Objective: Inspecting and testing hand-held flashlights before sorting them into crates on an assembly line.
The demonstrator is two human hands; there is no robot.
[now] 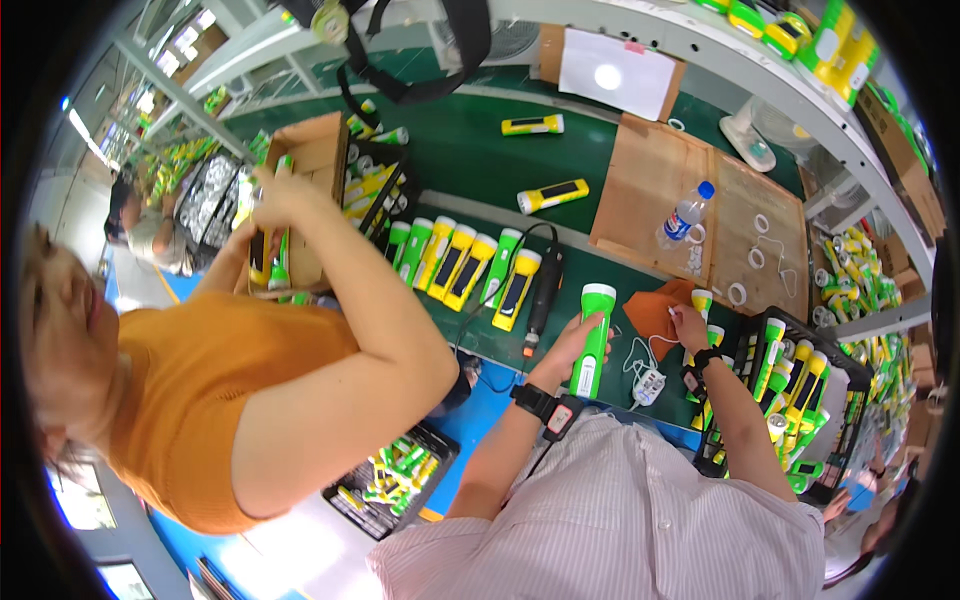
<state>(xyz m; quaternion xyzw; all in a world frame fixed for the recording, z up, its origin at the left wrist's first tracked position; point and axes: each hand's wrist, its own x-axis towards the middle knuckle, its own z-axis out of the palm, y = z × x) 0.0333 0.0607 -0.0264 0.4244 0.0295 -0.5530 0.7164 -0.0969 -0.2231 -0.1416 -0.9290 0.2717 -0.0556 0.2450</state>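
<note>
My left hand [565, 352] is wrapped round a green flashlight [594, 345] with a white head, held upright at the table's front edge. My right hand [690, 330] is closed in a pinch on the thin white cable [655, 338], whose small white end shows at the fingertips. Under that hand lies an orange-brown cloth [650, 312]. The cable loops down to a white plug adapter [648, 386] at the table edge. A black corded electric screwdriver [543, 295] lies left of the flashlight, beside a row of several yellow and green flashlights [464, 262].
Two yellow flashlights [553, 195] lie farther back. A wooden board [655, 205] carries a water bottle [688, 213] and white rings. Black crates of flashlights stand at right [790, 385] and lower left [395, 480]. A co-worker in orange [235, 400] reaches into a cardboard box [310, 145] at left.
</note>
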